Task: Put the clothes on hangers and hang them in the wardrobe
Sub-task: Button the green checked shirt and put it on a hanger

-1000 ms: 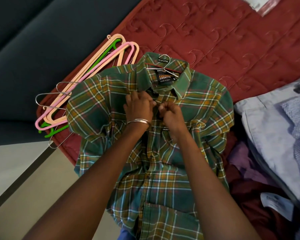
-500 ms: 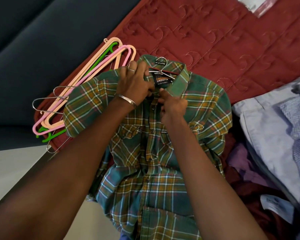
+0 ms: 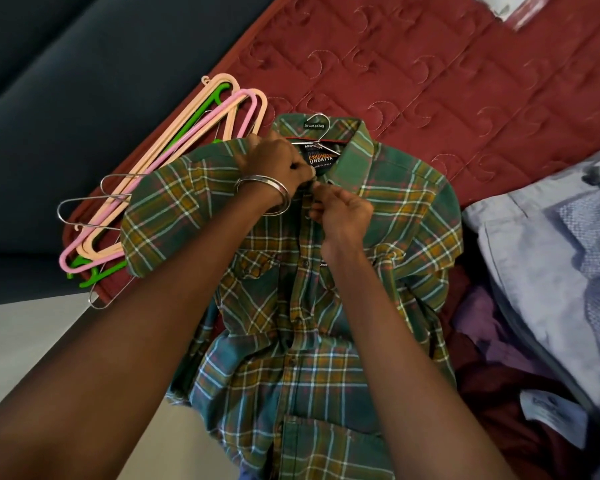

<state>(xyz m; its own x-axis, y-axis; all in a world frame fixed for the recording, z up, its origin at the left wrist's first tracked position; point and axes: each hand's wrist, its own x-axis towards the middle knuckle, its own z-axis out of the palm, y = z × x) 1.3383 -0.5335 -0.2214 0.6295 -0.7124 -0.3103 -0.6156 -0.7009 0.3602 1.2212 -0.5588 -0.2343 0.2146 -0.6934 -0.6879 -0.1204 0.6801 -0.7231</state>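
Observation:
A green plaid shirt (image 3: 388,216) lies face up on the red quilted bedspread (image 3: 430,81). A metal hanger hook (image 3: 321,121) sticks out of its collar. My left hand (image 3: 274,161), with a silver bangle on the wrist, pinches the left side of the collar placket. My right hand (image 3: 343,209) pinches the right edge of the placket just below the collar. Both hands meet at the top button area, which the fingers hide.
A stack of pink, peach, green and metal hangers (image 3: 160,188) lies at the bed's left edge beside the shirt. A pile of grey-blue clothes (image 3: 551,258) and purple and maroon garments (image 3: 492,368) sits on the right. Pale floor (image 3: 21,341) shows lower left.
My left hand slid down from the collar's top to the placket and now meets my right hand at the top button. The shirt stays flat on the bed.

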